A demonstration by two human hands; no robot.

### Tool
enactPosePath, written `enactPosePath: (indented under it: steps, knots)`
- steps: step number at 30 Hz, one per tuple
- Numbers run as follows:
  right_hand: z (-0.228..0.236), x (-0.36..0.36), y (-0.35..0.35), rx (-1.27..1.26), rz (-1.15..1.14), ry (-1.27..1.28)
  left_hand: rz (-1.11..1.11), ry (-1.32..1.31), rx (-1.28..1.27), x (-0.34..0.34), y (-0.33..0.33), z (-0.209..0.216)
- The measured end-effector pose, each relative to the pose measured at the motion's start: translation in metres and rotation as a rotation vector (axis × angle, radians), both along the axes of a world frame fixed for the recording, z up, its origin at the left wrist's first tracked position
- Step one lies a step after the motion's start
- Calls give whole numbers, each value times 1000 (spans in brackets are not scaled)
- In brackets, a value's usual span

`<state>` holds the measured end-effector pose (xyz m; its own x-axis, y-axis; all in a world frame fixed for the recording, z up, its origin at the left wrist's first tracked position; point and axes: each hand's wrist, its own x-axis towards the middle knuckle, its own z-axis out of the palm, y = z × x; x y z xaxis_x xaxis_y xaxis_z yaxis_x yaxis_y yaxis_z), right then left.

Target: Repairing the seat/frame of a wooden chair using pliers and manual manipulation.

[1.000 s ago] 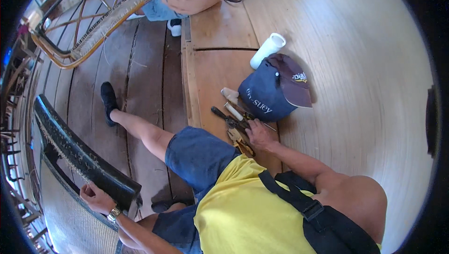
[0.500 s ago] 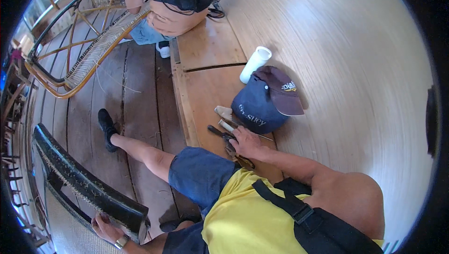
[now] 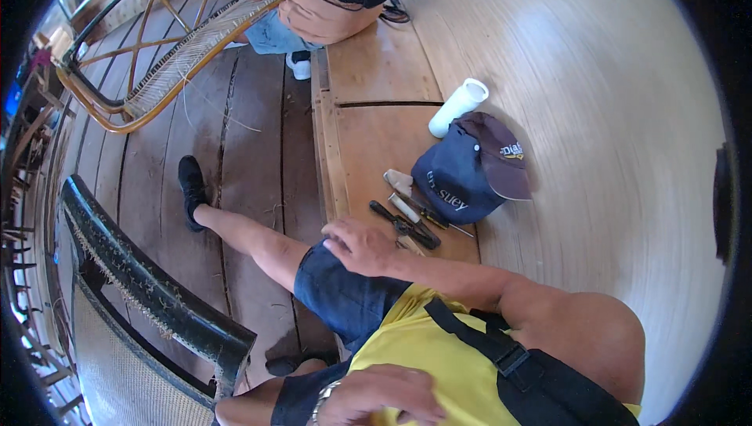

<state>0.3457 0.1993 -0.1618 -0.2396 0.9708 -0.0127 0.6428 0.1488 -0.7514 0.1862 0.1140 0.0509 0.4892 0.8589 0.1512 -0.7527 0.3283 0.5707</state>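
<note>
Woven-Furniture Workshop

The place is looking like a furniture workshop. At 10 o'clock, a curved cane frame [image 3: 200, 46] is showing its woven strips. At 8 o'clock, loose fibres are clinging along a glossy black frame [image 3: 160, 273], and a woven panel [image 3: 125, 355] is stretching beside it. Hand tools [image 3: 404, 226] are lying just off centre, toward 4 o'clock, on a wooden platform [image 3: 384, 136]; planks [image 3: 251, 167] are forming the floor.

I see a wooden bench [image 3: 376, 140]. On it are a dark blue cap [image 3: 448, 179], a white tube [image 3: 457, 109] and some hand tools [image 3: 404, 208]. Below, a black shoe [image 3: 190, 189] rests on the brown board floor [image 3: 252, 136].
</note>
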Motion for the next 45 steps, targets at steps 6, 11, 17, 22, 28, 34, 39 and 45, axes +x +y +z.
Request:
enactPosePath:
  steps: [6, 11, 17, 22, 28, 34, 39, 45]
  knots:
    - [-1, -37, -24, 62, 278, 225, -341, -130, 463, 21, 40, 0]
    - [-16, -31, -42, 36, 386, 289, -414, -266, 481, 28, 37, -16]
    - [-17, -10, -33, -31, 356, 217, -392, -163, 662, 35, 6, -37]
    - [-17, 12, -37, 27, 292, 224, -377, -190, 653, 27, 5, -51]
    - [-23, 107, -61, -53, 30, 75, 256, 823, 567, -40, -27, -64]
    - [-42, 187, -82, -163, -256, -334, 1038, 1742, -44, -157, -42, -128]
    - [-64, 183, -87, -157, -243, -549, 1239, 1788, -205, -245, -13, -178]
    - [-73, 174, -93, -25, -226, -490, 900, 1235, -605, -260, 5, -206]
